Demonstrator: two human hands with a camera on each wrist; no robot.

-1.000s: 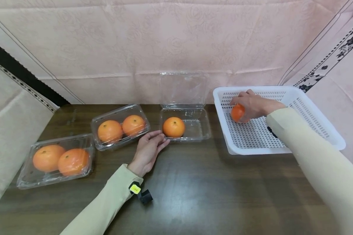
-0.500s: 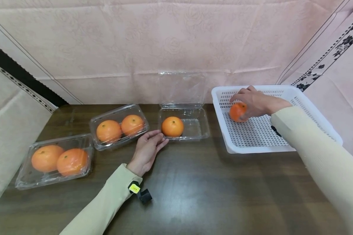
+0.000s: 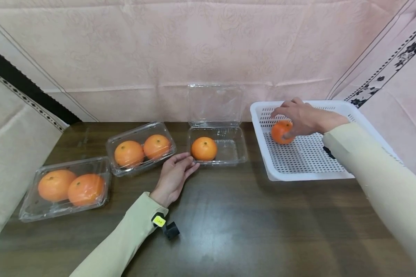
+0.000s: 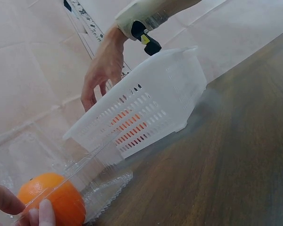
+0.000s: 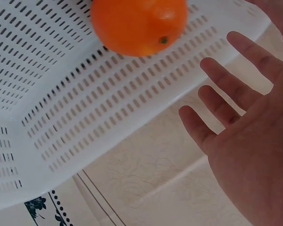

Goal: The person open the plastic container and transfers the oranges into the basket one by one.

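My left hand (image 3: 175, 177) pinches the front left corner of a clear plastic clamshell box (image 3: 228, 152), thumb and fingers at its rim in the left wrist view. Its lid stands up at the back, and one orange (image 3: 204, 149) sits in its left half. On the right, my right hand (image 3: 303, 117) hovers over a white plastic basket (image 3: 275, 169). Below it a second orange (image 3: 280, 132) rests at the basket's left end. The right wrist view shows the fingers (image 5: 231, 84) spread and apart from that orange.
Two closed clamshell boxes, one nearer the middle (image 3: 142, 134) and one at the far left (image 3: 64, 211), hold two oranges each on the dark wooden table (image 3: 235, 227). A pink cloth (image 3: 208, 46) hangs behind the table's back edge.
My right hand has loosened from around the orange in the basket and drawn slightly up and right, leaving more of the fruit visible. The left hand stays at the box corner.
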